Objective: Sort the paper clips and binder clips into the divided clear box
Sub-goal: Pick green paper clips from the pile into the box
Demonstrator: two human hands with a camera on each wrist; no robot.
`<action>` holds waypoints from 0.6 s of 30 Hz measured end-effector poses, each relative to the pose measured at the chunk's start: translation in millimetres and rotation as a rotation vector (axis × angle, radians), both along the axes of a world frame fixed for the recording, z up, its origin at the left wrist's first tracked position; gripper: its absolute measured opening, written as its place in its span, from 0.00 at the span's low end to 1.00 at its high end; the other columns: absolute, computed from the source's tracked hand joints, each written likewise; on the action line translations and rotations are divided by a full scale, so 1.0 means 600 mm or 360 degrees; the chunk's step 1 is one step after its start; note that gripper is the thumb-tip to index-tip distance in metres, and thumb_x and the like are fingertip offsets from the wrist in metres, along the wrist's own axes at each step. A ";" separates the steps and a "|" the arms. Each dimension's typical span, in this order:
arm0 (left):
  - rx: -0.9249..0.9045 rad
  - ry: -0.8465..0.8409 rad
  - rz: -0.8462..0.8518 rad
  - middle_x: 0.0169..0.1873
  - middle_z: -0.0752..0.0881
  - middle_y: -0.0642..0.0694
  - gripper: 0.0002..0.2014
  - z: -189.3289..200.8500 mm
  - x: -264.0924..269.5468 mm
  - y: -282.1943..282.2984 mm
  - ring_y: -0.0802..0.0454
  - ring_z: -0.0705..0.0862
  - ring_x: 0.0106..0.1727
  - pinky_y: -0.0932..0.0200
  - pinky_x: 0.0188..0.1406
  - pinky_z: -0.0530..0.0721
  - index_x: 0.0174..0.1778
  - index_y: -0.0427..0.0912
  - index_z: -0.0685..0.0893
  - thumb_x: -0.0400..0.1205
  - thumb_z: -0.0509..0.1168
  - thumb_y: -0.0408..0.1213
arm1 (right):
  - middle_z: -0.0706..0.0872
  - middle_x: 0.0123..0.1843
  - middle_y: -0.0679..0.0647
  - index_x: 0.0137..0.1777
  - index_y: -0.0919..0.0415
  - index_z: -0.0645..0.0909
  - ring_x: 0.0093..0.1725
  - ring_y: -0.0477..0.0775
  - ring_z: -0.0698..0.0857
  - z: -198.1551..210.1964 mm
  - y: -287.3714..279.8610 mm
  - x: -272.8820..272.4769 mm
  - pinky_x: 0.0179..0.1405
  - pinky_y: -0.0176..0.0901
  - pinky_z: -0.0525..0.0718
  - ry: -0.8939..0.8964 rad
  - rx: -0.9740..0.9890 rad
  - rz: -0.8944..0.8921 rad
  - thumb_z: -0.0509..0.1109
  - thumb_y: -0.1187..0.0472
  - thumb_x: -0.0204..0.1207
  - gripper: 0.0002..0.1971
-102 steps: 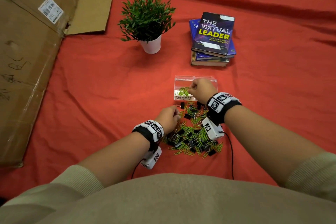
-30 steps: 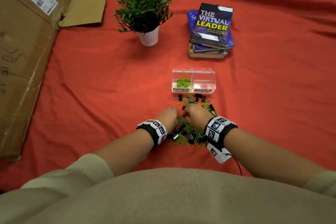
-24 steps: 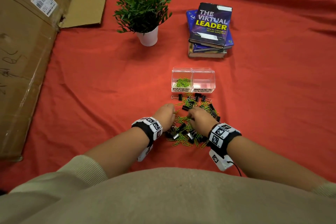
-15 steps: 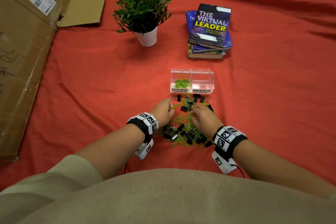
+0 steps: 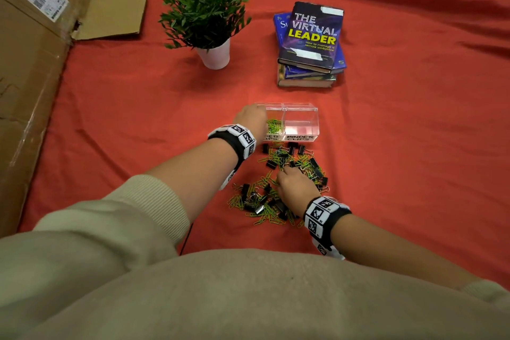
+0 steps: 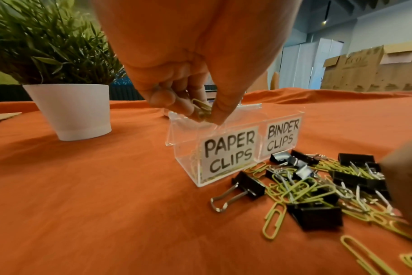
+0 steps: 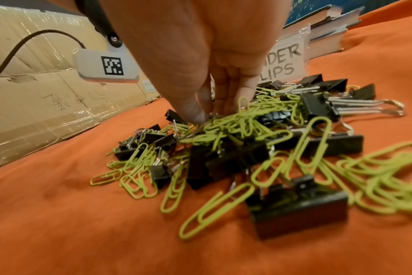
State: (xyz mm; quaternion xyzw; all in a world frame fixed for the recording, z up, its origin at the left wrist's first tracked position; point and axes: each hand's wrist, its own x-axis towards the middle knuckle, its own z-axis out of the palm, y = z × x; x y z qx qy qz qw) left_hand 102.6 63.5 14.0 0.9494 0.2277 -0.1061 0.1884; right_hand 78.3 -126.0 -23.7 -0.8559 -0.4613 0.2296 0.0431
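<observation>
Head view: left hand (image 5: 249, 121) over the left end of the divided clear plastic box (image 5: 300, 110), above the compartment holding a small heap of green paper clips (image 5: 274, 125); right compartment, labelled BINDER CLIPS, bare inside. Just in front of the box, a loose mixed pile of green paper clips and black binder clips (image 5: 278, 182) on the red-orange cloth of the table (image 5: 400, 146). Right hand (image 5: 296, 190) down on that pile. Further back, a green plant in a white pot (image 5: 205, 19) and a stack of books (image 5: 310, 44); flattened brown cardboard (image 5: 30, 69) to the left.

Left wrist view: fingers (image 6: 183, 106) bunched narrow, pinching a few green clips just above the rim of the PAPER CLIPS compartment; more green clips inside behind the label. Binder clips and paper clips strewn right beside the box front.

Right wrist view: fingers (image 7: 195, 109) pointed down into the pile, close together, tips among the clips; cannot tell whether anything is gripped.
</observation>
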 end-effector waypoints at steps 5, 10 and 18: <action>-0.0015 -0.0234 0.0033 0.59 0.79 0.44 0.12 0.005 -0.038 -0.017 0.45 0.75 0.64 0.50 0.68 0.75 0.58 0.41 0.79 0.80 0.67 0.38 | 0.82 0.50 0.59 0.50 0.66 0.78 0.52 0.58 0.80 0.004 0.001 0.011 0.48 0.46 0.79 0.0243 0.0028 -0.0210 0.64 0.64 0.76 0.07; -0.0282 -0.0058 -0.0072 0.50 0.81 0.49 0.04 -0.009 -0.118 -0.053 0.52 0.80 0.52 0.53 0.60 0.82 0.49 0.43 0.82 0.81 0.63 0.33 | 0.84 0.36 0.54 0.40 0.61 0.81 0.32 0.48 0.79 0.013 -0.004 0.037 0.29 0.35 0.78 0.0672 0.0124 -0.0527 0.68 0.64 0.75 0.03; -0.0389 0.0205 -0.0283 0.61 0.77 0.45 0.23 -0.053 -0.170 -0.080 0.45 0.80 0.61 0.49 0.60 0.82 0.70 0.48 0.76 0.78 0.66 0.32 | 0.89 0.38 0.56 0.44 0.64 0.82 0.31 0.48 0.86 0.086 0.037 0.111 0.38 0.43 0.87 0.1259 0.0371 -0.0912 0.70 0.63 0.76 0.04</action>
